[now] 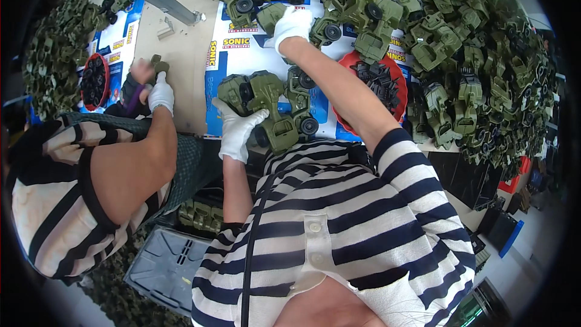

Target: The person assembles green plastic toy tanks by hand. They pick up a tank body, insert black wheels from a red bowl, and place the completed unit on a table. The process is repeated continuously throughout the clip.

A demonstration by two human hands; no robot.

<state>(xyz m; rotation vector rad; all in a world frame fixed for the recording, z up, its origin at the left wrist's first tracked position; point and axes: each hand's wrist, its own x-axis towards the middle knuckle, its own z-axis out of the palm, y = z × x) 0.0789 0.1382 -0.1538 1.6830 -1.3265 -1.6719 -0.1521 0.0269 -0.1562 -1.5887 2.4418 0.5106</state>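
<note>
Green toy truck (268,100) sits at the table's (184,94) near edge, left hand (236,128) spread open with thumb touching it, right hand (295,27) curled at farther green vehicle (272,18), grip unclear, red bowl (351,59) rightward.

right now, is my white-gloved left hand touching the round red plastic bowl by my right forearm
Apart. The head view shows the white-gloved left hand well left of the round red plastic bowl, olive-green plastic toy vehicles between them.

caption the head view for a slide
Gloved left hand on a green toy vehicle, gloved right hand near the vehicle pile.
</note>
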